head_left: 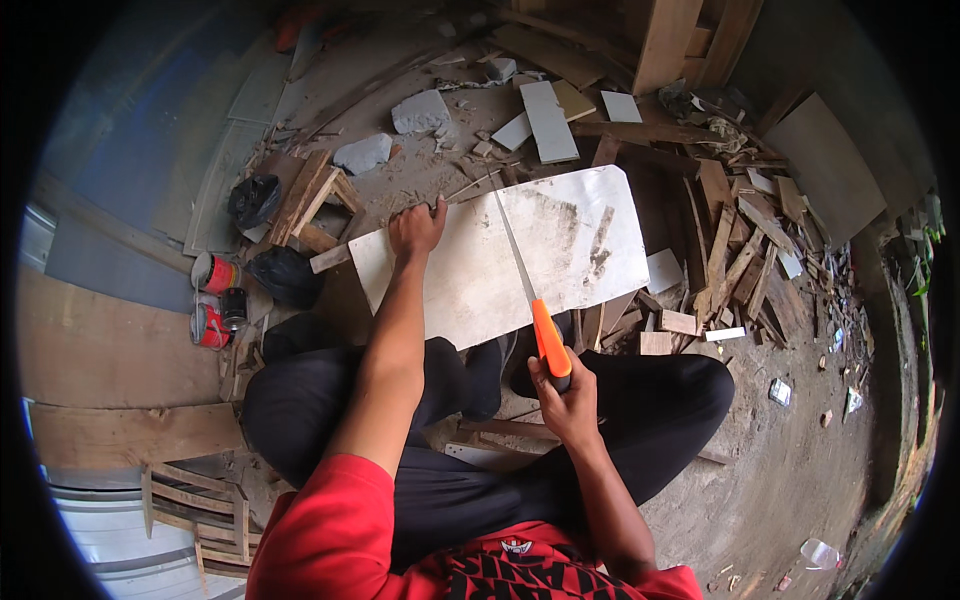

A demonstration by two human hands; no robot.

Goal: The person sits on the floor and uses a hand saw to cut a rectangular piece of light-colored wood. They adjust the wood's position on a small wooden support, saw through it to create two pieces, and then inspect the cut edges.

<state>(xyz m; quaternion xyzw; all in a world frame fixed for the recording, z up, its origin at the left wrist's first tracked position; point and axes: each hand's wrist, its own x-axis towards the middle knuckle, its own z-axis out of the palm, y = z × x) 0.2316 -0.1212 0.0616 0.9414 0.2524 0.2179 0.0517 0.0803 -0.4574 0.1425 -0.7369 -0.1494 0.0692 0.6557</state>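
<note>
A worn white board (pixel 460 270) with dark smudges lies across in front of my legs. My left hand (pixel 417 228) is closed over its far left edge, fingers hooked past the rim and thumb raised. In my right hand (pixel 568 395) is the orange handle of a hand saw (pixel 547 340), near the board's front edge. The saw's thin blade runs away from me across the board, its tip reaching past the far edge. Whether the teeth sit in a cut cannot be made out.
Scrap wood (pixel 735 250) is heaped to the right. Beyond the board lie grey stone lumps (pixel 420 112) and white panel offcuts (pixel 549 122). Red cans (pixel 210 325) and a black plastic bag (pixel 286 276) stand at left, near a small wooden frame (pixel 312 195). My folded legs border the board.
</note>
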